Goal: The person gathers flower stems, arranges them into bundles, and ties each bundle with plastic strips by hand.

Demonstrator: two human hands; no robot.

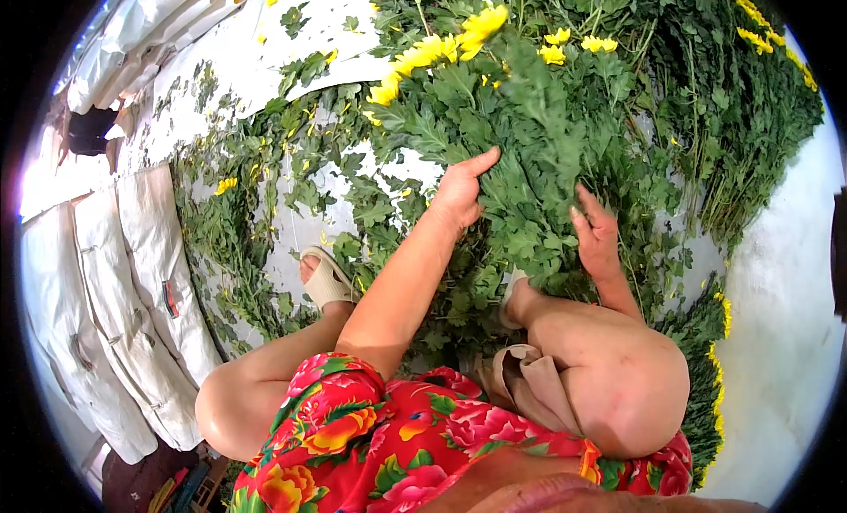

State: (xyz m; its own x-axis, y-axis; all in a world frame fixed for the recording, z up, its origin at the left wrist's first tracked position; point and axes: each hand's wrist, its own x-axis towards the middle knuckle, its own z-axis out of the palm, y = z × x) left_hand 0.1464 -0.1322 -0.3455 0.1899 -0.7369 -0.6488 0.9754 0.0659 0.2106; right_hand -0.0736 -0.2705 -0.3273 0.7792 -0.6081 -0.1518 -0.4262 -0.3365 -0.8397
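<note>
A bunch of leafy yellow chrysanthemums (pixel 520 195) lies across my left hand (pixel 463 191). Its thumb rests over the stems while the other fingers are hidden beneath the leaves. The yellow blooms (pixel 432 52) of the bunch point up and to the left. My right hand (pixel 598 231) is at the bunch's right edge, with its fingertips stretched out and apart against the leaves. A chrysanthemum stem (pixel 543 98) on top of the bunch is smeared by motion; whether my right fingers touch its lower end is hard to see.
Cut chrysanthemums (pixel 706 98) are heaped at the upper right, and more line the lower right (pixel 701 389). Loose leaves (pixel 238 248) litter the floor on the left. White folded sheets (pixel 115 310) stand at the far left. My sandalled foot (pixel 328 279) and bent knees are close by.
</note>
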